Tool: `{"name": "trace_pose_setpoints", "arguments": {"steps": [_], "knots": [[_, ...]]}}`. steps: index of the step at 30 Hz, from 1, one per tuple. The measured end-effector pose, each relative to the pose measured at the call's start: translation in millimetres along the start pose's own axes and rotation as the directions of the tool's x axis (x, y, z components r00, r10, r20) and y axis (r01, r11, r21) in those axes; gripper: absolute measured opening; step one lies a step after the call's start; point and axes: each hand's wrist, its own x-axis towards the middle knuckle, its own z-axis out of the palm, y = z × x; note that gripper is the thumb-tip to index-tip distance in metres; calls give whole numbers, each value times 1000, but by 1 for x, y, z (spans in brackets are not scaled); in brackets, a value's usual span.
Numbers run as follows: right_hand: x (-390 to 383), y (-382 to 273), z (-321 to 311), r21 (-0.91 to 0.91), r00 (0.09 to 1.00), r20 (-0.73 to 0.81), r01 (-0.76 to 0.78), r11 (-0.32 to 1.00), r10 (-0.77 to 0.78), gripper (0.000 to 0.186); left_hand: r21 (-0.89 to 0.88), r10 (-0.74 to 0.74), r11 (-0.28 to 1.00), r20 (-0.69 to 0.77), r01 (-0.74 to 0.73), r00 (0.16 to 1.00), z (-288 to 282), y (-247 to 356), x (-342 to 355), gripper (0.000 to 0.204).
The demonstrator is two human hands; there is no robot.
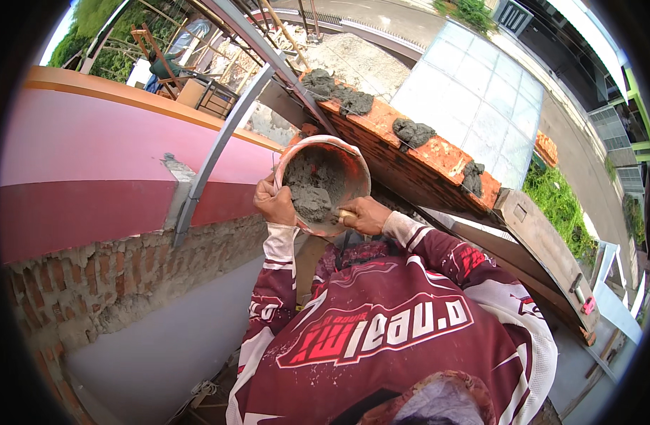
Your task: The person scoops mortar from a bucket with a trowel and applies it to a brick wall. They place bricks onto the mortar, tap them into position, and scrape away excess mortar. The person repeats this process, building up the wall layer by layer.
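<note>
A mortar-stained orange bucket [360, 167] is tilted so that its mouth faces me, with wet grey mortar [312, 202] inside. My left hand [275, 203] is closed round the bucket's left rim. At the lower right of the rim, my right hand [368, 215] is closed on the pale handle of a tool that looks like a trowel [348, 214]. Its blade is hidden in the mortar. Just beyond the bucket runs the top of a red brick wall [442, 152], bearing separate heaps of mortar [413, 132].
A grey metal bar [222, 145] slants past the bucket's left. Farther left stands a pink and maroon wall [98, 156] above rough exposed brick. A wooden board [544, 244] adjoins the brick wall's right end. Pale roof panels [473, 78] and a sand pile [357, 60] lie beyond.
</note>
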Motion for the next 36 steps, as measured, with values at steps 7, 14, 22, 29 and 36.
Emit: {"name": "trace_pose_setpoints", "arguments": {"steps": [7, 14, 22, 29, 36], "knots": [[-11, -19, -36, -694, 980, -196, -105, 712, -46, 37, 206, 39, 978, -27, -33, 999, 1, -10, -4, 20], [3, -12, -17, -255, 973, -102, -225, 940, 205, 31, 153, 190, 966, 116, -207, 975, 8, -5, -1, 22], [17, -31, 9, -666, 930, -326, -98, 740, -170, 41, -153, 74, 986, -6, -74, 997, -28, -17, 42, 24], [23, -34, -29, -642, 884, -464, -288, 711, -62, 31, 186, 207, 954, 148, -233, 967, -19, -37, 57, 27], [55, -24, 36, 339, 952, -1, -288, 896, 306, 32, 93, 134, 982, 258, -162, 957, -16, -36, 69, 26]]}}
